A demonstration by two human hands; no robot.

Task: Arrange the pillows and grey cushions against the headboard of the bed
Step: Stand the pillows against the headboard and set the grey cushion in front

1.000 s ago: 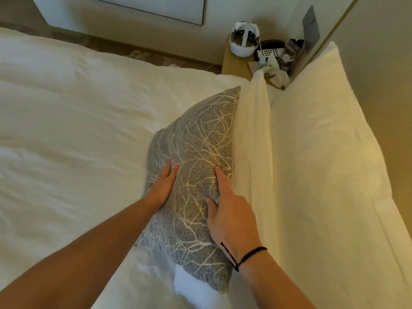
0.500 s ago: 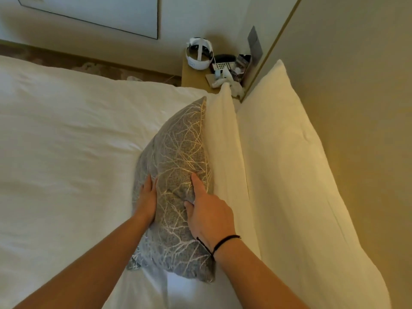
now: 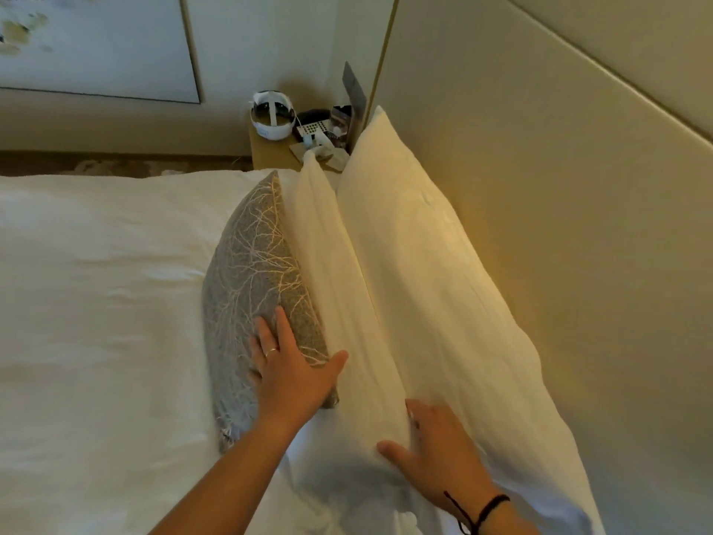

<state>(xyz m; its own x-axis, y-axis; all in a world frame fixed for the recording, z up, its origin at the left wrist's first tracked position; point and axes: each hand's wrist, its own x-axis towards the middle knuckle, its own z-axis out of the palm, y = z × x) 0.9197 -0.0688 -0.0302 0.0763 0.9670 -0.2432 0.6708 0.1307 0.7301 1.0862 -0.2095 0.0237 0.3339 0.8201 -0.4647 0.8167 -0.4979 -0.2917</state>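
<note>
A grey cushion point(image 3: 250, 279) with a pale branch pattern stands on edge on the white bed point(image 3: 96, 303). It leans against a white pillow point(image 3: 332, 287). Behind that, a second white pillow point(image 3: 416, 272) rests against the beige headboard point(image 3: 559, 245). My left hand point(image 3: 289, 372) lies flat on the cushion's near end, fingers straight, thumb spread toward the pillow. My right hand point(image 3: 436, 453) presses on the near end of the front white pillow with its fingers spread.
A wooden bedside table point(image 3: 270, 152) beyond the pillows carries a white headset point(image 3: 272, 117), a remote and small clutter. A framed picture point(image 3: 96, 48) hangs on the far wall. A strip of patterned carpet shows past the bed's far edge.
My right hand has left the grey cushion and now presses on the front white pillow. My left hand shifted from the cushion's side onto its near end. The cushion stands more upright.
</note>
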